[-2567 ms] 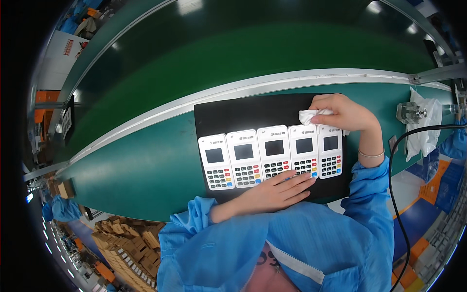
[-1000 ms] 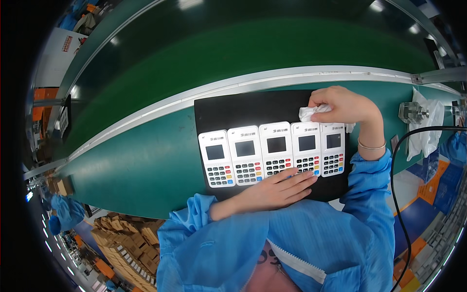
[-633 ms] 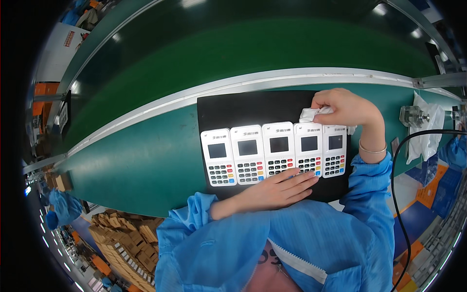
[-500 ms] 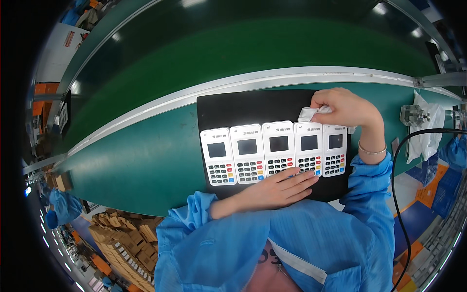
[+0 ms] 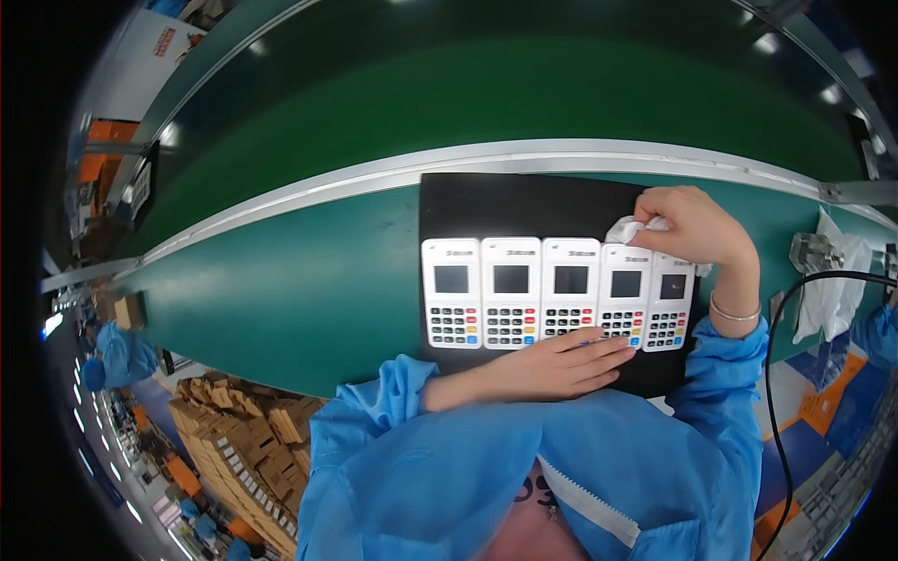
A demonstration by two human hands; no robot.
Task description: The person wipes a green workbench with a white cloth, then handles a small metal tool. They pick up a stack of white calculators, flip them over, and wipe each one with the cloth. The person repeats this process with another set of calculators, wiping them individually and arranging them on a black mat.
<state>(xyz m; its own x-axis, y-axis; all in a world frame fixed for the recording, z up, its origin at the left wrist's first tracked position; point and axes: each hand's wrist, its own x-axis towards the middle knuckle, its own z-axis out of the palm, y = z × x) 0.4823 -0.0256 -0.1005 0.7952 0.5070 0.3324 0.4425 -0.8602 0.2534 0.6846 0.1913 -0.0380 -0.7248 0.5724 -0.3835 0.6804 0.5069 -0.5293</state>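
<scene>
Several white card payment terminals [image 5: 511, 297] with dark screens and coloured keys lie side by side in a row on a black mat [image 5: 533, 206]. Over the lower ends of the middle terminal [image 5: 572, 255] and the one to its right, my left hand [image 5: 561, 367] rests flat, fingers stretched out. My right hand [image 5: 694, 224] pinches a crumpled white cloth [image 5: 625, 228] at the top edge of the second terminal from the right [image 5: 625, 307]. That hand partly covers the top of the rightmost terminal [image 5: 666, 318].
The mat lies on a green worktable [image 5: 281, 290]. A pale metal rail [image 5: 524, 154] runs behind it, with a dark green surface [image 5: 505, 84] beyond. At right are a clear plastic bag [image 5: 832, 290], a glass-like block [image 5: 812, 252] and a black cable [image 5: 774, 393]. Brown cartons [image 5: 238, 439] stand lower left.
The whole view has shifted, so the mat, terminals and hands appear farther right. Relative to the terminals, both hands stay nearly in place, and the right hand still pinches the cloth.
</scene>
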